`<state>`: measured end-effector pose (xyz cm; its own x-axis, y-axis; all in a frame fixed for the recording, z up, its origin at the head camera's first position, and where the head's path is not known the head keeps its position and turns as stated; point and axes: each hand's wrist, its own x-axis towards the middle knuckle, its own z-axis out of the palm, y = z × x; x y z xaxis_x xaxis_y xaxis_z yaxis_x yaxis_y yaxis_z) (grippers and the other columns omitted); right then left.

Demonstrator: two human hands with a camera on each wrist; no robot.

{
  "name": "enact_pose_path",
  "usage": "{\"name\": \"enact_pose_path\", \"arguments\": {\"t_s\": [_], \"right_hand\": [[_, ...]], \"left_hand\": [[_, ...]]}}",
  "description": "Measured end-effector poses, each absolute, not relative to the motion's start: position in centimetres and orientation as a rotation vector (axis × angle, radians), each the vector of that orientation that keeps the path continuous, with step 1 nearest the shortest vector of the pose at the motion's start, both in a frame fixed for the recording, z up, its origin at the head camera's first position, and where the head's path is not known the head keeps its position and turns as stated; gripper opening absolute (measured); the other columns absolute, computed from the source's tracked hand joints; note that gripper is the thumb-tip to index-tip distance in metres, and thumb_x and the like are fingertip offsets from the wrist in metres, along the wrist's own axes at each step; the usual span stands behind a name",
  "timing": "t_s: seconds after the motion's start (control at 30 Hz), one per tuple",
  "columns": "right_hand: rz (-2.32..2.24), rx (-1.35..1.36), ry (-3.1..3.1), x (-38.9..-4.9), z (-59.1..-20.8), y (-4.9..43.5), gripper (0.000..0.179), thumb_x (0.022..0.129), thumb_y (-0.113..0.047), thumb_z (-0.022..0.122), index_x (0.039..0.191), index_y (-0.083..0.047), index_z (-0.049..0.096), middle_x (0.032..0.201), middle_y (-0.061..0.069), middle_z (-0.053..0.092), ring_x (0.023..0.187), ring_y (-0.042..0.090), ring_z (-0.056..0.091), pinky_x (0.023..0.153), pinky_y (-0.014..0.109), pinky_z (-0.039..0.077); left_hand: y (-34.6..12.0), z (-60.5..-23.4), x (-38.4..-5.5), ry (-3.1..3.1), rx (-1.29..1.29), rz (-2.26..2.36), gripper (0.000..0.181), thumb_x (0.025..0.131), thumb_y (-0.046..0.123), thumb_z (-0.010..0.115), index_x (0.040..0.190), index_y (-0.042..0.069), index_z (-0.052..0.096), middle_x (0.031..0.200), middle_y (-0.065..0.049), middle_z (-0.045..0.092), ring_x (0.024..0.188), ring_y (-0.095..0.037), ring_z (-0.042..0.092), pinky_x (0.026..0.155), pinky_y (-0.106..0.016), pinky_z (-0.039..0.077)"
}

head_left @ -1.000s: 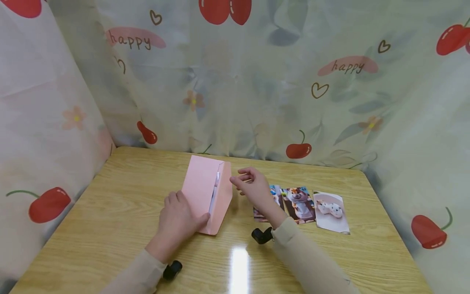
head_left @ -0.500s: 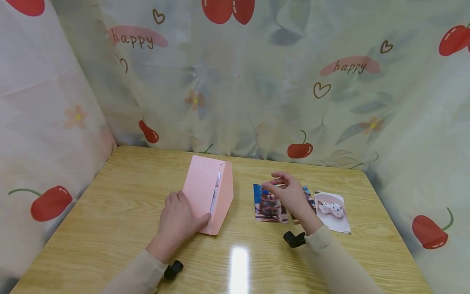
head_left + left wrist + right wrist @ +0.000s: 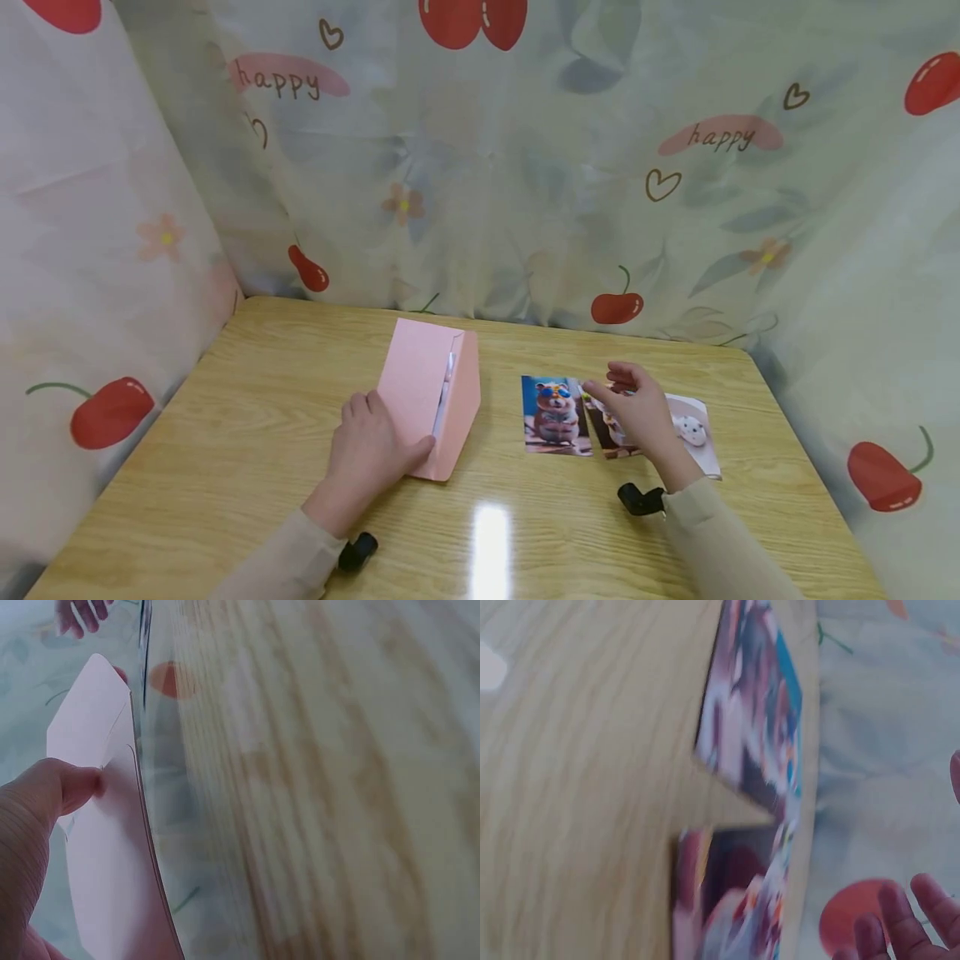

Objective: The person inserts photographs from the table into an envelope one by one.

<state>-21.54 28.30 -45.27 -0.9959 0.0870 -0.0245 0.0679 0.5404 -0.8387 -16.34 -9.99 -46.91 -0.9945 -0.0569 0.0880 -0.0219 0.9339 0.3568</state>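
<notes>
A pink envelope point(image 3: 420, 367) leans tilted in my left hand point(image 3: 371, 450), its flap folded out to the right. Pale and glossy paper shows inside the slit-like opening. In the left wrist view my thumb point(image 3: 45, 791) presses on the envelope's face. My right hand point(image 3: 641, 412) hovers over the photo cards with loosely bent fingers, holding nothing. To its left lies a card of a hamster in sunglasses point(image 3: 555, 417). A second picture card point(image 3: 611, 433) is partly hidden beneath the hand, as is a white-toned card point(image 3: 703, 446) on the right.
The wooden table point(image 3: 225, 417) bears a bright light reflection near its front. Patterned curtains point(image 3: 487, 167) with cherries and "happy" lettering stand close around the back and sides. A black wrist-camera piece point(image 3: 641, 498) sits at the right cuff, another point(image 3: 358, 552) at the left.
My right hand has moved right, from beside the envelope's flap to over the cards, uncovering the sunglasses hamster card. My left hand and the envelope have stayed in place.
</notes>
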Motion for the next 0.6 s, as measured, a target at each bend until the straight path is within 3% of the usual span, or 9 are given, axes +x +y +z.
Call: {"name": "enact_pose_path", "arguments": {"t_s": [0.17,0.43,0.6], "right_hand": [[1.415,-0.201,-2.737,-21.4,-45.7,30.4,0.085,0.080,-0.056,0.071,0.144,-0.009,0.040,0.140,0.017,0.044,0.127,0.035,0.041,0.100,0.051,0.038],[1.420,-0.410,-2.700,-20.8,-45.9,34.0,0.107,0.076,-0.059,0.072,0.153,-0.008,0.018,0.147,0.022,0.032,0.133,0.040,0.031,0.101,0.055,0.035],[1.393,-0.486,-2.715,-20.3,-46.0,35.8,0.109,0.079,-0.058,0.071,0.154,-0.006,0.011,0.150,0.025,0.027,0.134,0.043,0.026,0.102,0.057,0.032]], "left_hand": [[-10.2,-46.7,-16.3,-2.999,0.073,-0.552,0.103,0.067,0.069,0.068,0.120,-0.015,0.041,0.103,-0.023,0.044,0.090,-0.033,0.045,0.069,-0.046,0.049],[-10.6,-46.4,-16.5,-2.988,0.067,-0.584,0.102,0.067,0.067,0.072,0.121,-0.014,0.042,0.105,-0.025,0.045,0.092,-0.035,0.046,0.072,-0.049,0.048],[-11.0,-46.5,-17.0,-3.006,0.098,-0.625,0.101,0.066,0.065,0.073,0.124,-0.011,0.040,0.109,-0.026,0.044,0.095,-0.037,0.044,0.074,-0.050,0.047]]}}
